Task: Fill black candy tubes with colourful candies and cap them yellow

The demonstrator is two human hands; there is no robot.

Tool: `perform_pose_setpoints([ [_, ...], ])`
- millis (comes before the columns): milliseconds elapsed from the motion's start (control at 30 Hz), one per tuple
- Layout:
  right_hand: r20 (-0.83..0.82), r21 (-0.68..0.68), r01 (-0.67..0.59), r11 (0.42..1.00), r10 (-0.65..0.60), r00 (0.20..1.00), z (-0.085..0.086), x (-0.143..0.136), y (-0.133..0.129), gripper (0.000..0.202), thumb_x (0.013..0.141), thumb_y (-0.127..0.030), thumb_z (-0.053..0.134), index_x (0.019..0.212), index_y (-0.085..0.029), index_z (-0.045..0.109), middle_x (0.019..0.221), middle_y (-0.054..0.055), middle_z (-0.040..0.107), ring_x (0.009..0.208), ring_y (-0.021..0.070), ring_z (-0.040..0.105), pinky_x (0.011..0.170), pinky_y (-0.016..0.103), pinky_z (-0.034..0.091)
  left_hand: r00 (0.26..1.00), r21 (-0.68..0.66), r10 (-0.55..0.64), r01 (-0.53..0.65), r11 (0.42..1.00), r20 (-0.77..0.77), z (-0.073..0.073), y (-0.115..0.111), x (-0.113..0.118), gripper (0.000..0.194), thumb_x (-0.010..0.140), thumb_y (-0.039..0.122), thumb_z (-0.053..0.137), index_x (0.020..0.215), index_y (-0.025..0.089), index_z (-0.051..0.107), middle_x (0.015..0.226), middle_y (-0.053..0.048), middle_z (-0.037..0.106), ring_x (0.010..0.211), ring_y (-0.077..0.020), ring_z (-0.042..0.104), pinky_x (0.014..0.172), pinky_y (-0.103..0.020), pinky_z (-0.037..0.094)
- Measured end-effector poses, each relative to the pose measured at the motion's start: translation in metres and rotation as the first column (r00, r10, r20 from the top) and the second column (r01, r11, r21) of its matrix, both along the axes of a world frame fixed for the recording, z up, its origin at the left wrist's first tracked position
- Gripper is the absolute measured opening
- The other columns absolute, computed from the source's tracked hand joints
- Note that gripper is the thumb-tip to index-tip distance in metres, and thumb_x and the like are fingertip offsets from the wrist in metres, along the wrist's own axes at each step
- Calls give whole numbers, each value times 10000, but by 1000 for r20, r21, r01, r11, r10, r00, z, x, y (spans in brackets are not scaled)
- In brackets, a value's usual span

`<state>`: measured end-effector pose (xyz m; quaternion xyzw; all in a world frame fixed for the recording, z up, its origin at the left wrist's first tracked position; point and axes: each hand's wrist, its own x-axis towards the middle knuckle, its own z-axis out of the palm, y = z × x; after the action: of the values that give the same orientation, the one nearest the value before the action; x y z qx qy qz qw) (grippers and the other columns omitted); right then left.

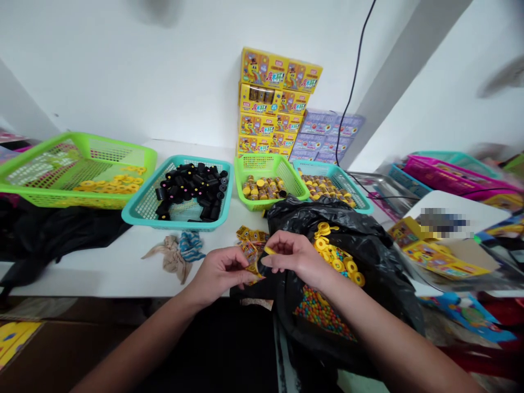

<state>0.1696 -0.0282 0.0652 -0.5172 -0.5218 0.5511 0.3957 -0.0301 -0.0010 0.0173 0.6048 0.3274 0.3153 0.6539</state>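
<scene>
My left hand (223, 273) pinches the edge of a yellow printed wrapper (254, 273) near the table's front edge. In my right hand (289, 254) is a small black cup (265, 264) with a yellow edge, held between thumb and fingers. The wrapper and the cup meet between my hands. Just behind them lie more yellow printed wrappers (249, 236). Beneath my right forearm a black plastic bag (380, 245) stands open, with small multicoloured candies (319, 311) and yellow ring-shaped parts (338, 265) inside.
A teal basket (180, 224) holds black cups; a green basket (77, 201) holds yellow parts. Filled cups lie in another green basket (268, 204) and a teal one (364, 204). Crumpled cloths (176, 256) sit left of my hands. Yellow boxes (262, 68) are stacked behind.
</scene>
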Motion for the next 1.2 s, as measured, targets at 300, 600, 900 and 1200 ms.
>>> perform_pose_setpoints([
  [300,-29,46,13,999,-12,1000,-6,-6,-4,401,537,-395,883,748,-167,629,639,-47,570,578,94,481,563,244,378,999,-138,17,-11,990,40,-2,1,4,271,643,291,816,816,134,679,771,-16,651,694,-136,571,647,-243,439],
  [600,59,41,-99,994,97,994,-11,-6,-2,376,659,-487,794,809,-160,686,663,-24,580,612,117,502,579,253,383,973,-268,71,-10,963,218,-1,-9,9,218,665,236,788,779,143,628,730,2,615,682,-117,549,655,-233,420],
  [900,11,136,-151,979,151,989,-2,2,-6,313,713,-358,785,963,-187,709,781,-10,629,668,120,563,626,249,428,931,-443,19,155,883,363,-9,-11,11,207,723,245,740,797,142,576,696,-18,633,523,-109,559,478,-216,440],
  [1200,405,526,-243,815,11,914,-7,-13,-13,400,875,-356,645,1258,-244,614,1072,88,650,1008,218,596,892,360,475,844,-513,134,183,839,519,-4,-5,14,186,762,211,745,918,137,673,892,-48,674,702,-127,626,644,-253,527],
])
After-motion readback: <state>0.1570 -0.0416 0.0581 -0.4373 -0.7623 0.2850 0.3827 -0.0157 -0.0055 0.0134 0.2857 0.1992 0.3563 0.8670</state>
